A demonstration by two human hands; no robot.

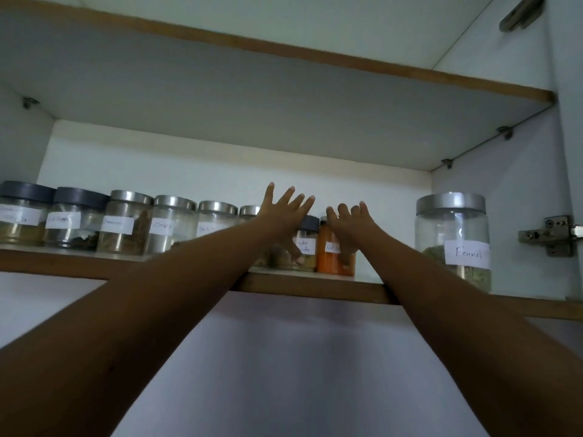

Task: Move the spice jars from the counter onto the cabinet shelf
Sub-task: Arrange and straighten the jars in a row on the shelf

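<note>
Several labelled glass spice jars stand in a row on the cabinet shelf (309, 287). A jar marked cloves (172, 228) sits left of centre. My left hand (282, 216) is raised with fingers spread in front of a dark-lidded jar of powder (306, 247), its thumb down against the glass. My right hand (348, 227) is also spread, resting against the orange spice jar (329, 250) beside it. Neither hand is closed around a jar. A large jar labelled Fennel (454, 241) stands apart at the right end.
An upper shelf (284, 99) hangs close overhead. The cabinet side wall with a metal door hinge (550, 236) is at the right. There is a gap on the shelf between the orange jar and the Fennel jar.
</note>
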